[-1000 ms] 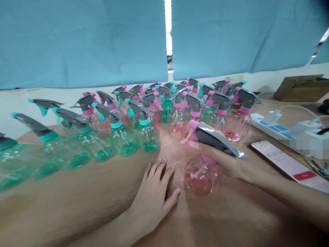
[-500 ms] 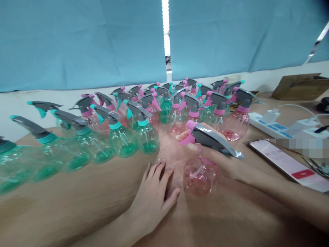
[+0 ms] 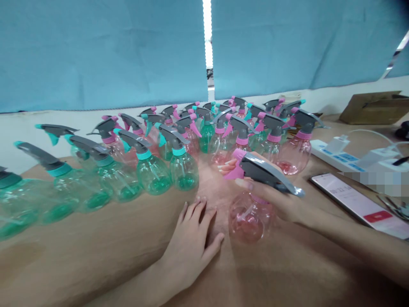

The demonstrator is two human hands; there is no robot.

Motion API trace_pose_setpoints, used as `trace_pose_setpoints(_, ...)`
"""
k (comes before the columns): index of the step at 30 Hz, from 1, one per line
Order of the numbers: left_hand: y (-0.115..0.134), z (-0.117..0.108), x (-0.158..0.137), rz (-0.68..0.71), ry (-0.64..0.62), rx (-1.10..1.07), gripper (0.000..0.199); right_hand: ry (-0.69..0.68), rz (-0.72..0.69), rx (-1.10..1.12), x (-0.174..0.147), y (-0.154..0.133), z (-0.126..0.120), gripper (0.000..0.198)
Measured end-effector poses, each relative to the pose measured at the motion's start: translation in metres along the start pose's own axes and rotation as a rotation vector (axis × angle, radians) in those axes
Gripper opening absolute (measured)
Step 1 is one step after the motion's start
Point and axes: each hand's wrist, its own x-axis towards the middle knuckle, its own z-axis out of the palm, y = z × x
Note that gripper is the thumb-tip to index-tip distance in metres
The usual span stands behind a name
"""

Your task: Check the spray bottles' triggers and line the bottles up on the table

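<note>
My right hand [image 3: 271, 196] is wrapped round the neck of a pink spray bottle [image 3: 247, 219], just under its grey and pink trigger head. This bottle is clear pink plastic, round-bodied, and appears to stand upright on the table [image 3: 134, 251]. Its neck is partly hidden by my thumb and palm. My left hand [image 3: 193, 238] lies palm down on the table to the left of the bottle, fingers stretched and holding nothing. Nearest beyond the left hand is a green spray bottle [image 3: 184, 172] with a turquoise collar.
A row of green spray bottles [image 3: 155, 177] runs along the left. Behind, several pink and green ones crowd together, with a pink spray bottle [image 3: 292, 155] at their right end. A phone [image 3: 354, 200], a white power strip [image 3: 338, 155] and a cardboard box [image 3: 372, 108] lie at the right.
Almost nothing differs. The view has shifted very slightly; both hands and the held pink spray bottle keep their places.
</note>
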Motion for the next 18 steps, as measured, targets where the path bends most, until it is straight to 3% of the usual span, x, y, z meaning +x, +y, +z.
trace_pose_setpoints(18, -0.0005, 0.0007, -0.0005, -0.004, -0.005, -0.005, 0.041, -0.020, 0.038, 0.068, -0.0049, 0.0091, 0.0002, 0.011)
